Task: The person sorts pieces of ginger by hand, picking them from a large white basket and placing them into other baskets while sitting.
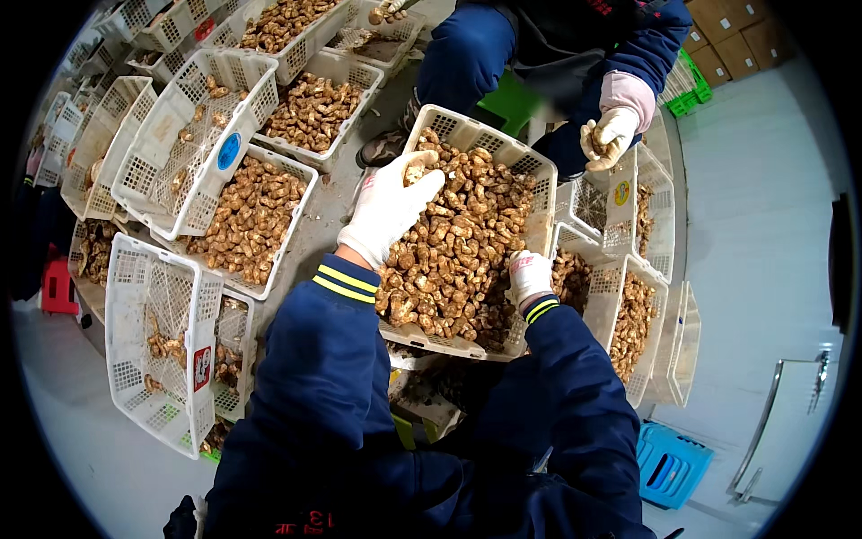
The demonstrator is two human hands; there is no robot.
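Observation:
A white perforated plastic crate (545, 202) heaped with brown mushrooms (465, 229) stands before me. My left hand (394, 202), in a white knit glove, is over the crate's left side with a pale mushroom (414, 173) between thumb and fingers. At the crate's right side, my right hand (530, 275), also gloved in white, is low against the mushrooms. Its fingers are curled and their tips are partly hidden, so I cannot tell whether it holds anything.
A person (572, 60) sits opposite, a gloved hand (609, 138) over the crate's far right. More crates of mushrooms (249, 215) line the left, others (633, 316) the right. A blue plastic stool (673, 465) is at lower right, by the pale wall (761, 222). Cardboard boxes (734, 47) are stacked behind.

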